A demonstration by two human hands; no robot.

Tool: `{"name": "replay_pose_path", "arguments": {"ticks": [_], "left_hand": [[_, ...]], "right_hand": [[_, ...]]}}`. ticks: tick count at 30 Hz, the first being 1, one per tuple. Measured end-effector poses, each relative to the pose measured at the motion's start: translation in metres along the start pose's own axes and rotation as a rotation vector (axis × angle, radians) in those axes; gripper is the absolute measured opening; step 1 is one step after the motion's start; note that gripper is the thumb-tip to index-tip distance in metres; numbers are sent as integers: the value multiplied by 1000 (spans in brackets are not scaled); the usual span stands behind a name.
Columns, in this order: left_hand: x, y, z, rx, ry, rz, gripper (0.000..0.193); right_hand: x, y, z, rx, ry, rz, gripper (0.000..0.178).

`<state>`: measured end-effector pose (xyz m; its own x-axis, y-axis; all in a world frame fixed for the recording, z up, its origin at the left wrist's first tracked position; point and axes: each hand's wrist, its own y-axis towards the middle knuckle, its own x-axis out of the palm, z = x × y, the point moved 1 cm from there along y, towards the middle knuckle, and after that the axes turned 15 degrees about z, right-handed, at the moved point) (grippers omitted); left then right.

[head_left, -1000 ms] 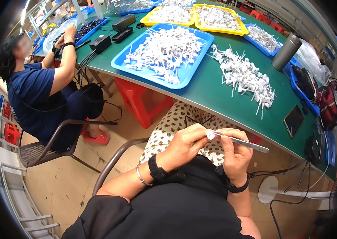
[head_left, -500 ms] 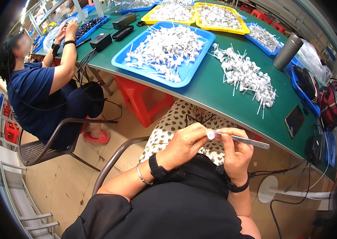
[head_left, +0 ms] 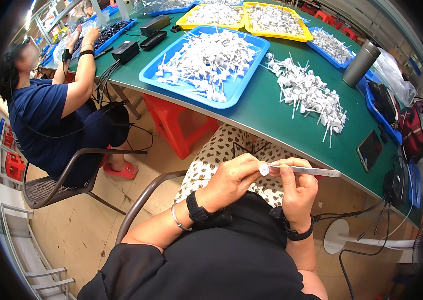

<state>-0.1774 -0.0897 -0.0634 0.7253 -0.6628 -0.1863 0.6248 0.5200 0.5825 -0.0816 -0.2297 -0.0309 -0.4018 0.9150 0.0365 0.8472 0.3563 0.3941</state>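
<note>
My left hand (head_left: 231, 180) pinches a small white round part (head_left: 264, 170) between thumb and fingertips, its flat face showing. In my right hand (head_left: 297, 192) is a pair of metal tweezers (head_left: 319, 172), gripped between thumb and fingers. The tips of the tweezers reach the white part, though the exact contact is too small to make out. Both hands are close together above my lap, in front of the table's edge. Beyond them on the green table (head_left: 251, 117) lies a loose pile of white stemmed parts (head_left: 311, 95), and left of it a blue tray (head_left: 234, 99) holds many more.
Yellow trays (head_left: 277, 36) of similar parts stand at the back. A dark metal flask (head_left: 361, 65) and a phone (head_left: 370, 151) are on the right. At the left a co-worker (head_left: 46, 105) sits in a chair. A red stool (head_left: 171, 125) is under the table.
The tweezers have tilted slightly, their rear end now higher. My left hand and the white part have hardly moved. The co-worker's hands have moved apart.
</note>
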Motion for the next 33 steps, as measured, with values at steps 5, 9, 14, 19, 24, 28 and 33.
{"name": "replay_pose_path", "arguments": {"ticks": [5, 9, 14, 19, 24, 28, 33], "left_hand": [[0, -2, -2, -19, -22, -21, 18], [1, -1, -1, -42, -35, -42, 19], [2, -1, -3, -31, -51, -52, 23], [1, -3, -5, -39, -61, -80, 26], [0, -1, -7, -116, -146, -69, 18], [-1, 0, -9, -191, -189, -74, 14], [-2, 0, -4, -177, -199, -66, 14]], "right_hand": [[-2, 2, -2, -7, -7, -48, 9], [-6, 5, -2, -37, -33, -85, 8], [-6, 5, -2, -161, -143, -117, 6], [-11, 11, -9, -292, -294, -242, 7], [-7, 7, -3, 42, -12, -132, 8], [-1, 3, -5, 9, 100, -38, 8], [-3, 2, -1, -72, 1, -78, 9]]}}
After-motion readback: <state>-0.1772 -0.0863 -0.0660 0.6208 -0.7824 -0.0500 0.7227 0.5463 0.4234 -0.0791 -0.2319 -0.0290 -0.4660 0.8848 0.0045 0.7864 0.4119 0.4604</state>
